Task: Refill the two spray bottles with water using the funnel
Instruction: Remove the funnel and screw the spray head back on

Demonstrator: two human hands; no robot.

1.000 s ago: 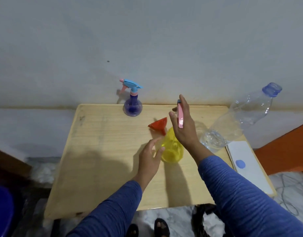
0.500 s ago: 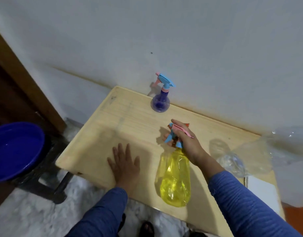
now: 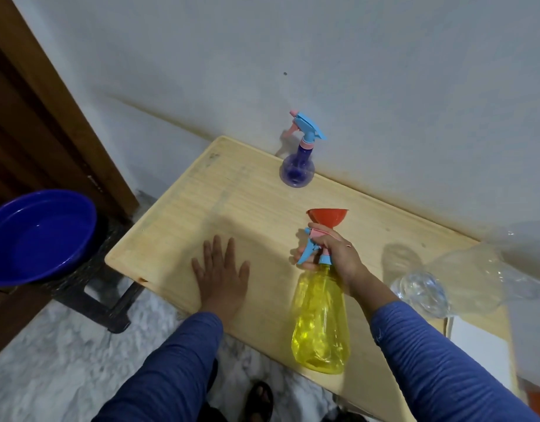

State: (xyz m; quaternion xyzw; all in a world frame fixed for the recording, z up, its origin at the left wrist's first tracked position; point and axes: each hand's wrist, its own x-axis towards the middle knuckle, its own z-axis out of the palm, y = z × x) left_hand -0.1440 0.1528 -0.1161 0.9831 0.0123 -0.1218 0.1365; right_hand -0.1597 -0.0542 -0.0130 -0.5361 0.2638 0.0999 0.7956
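Since half a second ago, the orange funnel (image 3: pixel 328 218) has come into view just beyond the right hand, where it was hidden before; the hands and bottles are placed much as they were.

Fingers (image 3: pixel 305 264) of the right hand (image 3: pixel 338 257) are curled round the blue and pink trigger head (image 3: pixel 312 248) of the yellow spray bottle (image 3: pixel 320 321), which is gripped at its neck. The yellow spray bottle is seen standing on the desk (image 3: pixel 232 202), close to the near edge. The funnel is seen just behind the trigger head, its wide mouth up; whether it is touched by the hand cannot be told.

The left hand (image 3: pixel 221 277) is laid flat on the desk to the left of the yellow spray bottle, with its fingers straight and spread and nothing held.

A purple spray bottle (image 3: pixel 297 167) with a blue trigger is seen well beyond the yellow spray bottle, upright at the far edge of the desk against the wall. A clear plastic bottle (image 3: pixel 445 281) is seen to the right of the yellow spray bottle, blurred. A blue basin (image 3: pixel 40 239) is seen far to the left of the yellow spray bottle, off the desk and lower down.
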